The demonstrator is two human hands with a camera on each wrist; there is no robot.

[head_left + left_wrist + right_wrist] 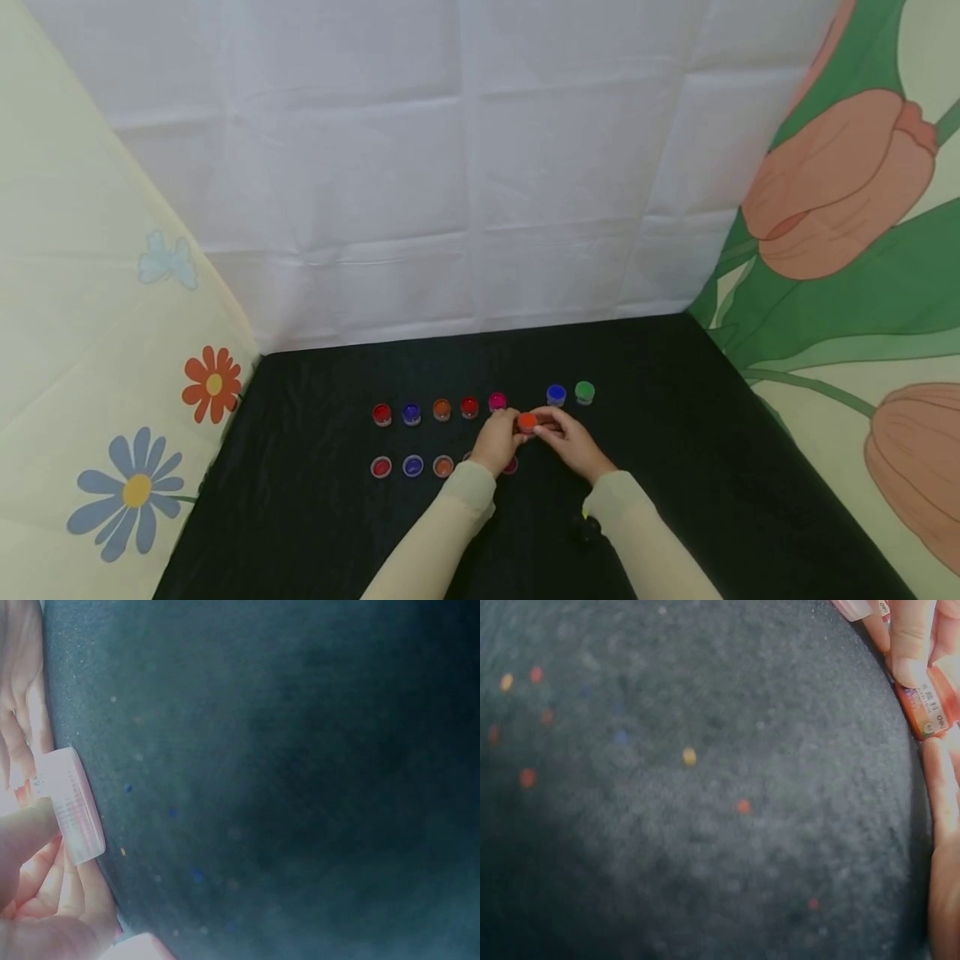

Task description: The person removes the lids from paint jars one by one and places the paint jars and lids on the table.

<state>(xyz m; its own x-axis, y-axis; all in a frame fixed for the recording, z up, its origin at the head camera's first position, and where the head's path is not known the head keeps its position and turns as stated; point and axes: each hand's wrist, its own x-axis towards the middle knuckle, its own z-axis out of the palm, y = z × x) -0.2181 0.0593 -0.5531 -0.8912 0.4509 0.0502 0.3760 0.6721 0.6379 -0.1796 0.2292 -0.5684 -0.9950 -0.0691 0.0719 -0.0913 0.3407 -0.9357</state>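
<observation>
Between both hands is a small orange-red paint pot point(527, 422), held just above the black table. My left hand point(497, 442) pinches it from the left; in the left wrist view the thumb and fingers lie round its translucent wall point(79, 810). From the right, my right hand point(573, 443) grips the same pot with thumb and fingers. The right wrist view shows its printed label point(928, 705) and orange contents. Behind the left hand stands a magenta pot point(497, 402). A red round piece point(511, 465) shows partly beside the left wrist, and another is mostly hidden there.
Farther left in the back row stand pots in red point(382, 414), blue point(412, 414), orange point(442, 409) and red point(469, 407). Blue point(556, 395) and green point(584, 392) pots stand to the right. A front row has red point(381, 467), blue point(412, 465) and orange point(443, 466) round pieces.
</observation>
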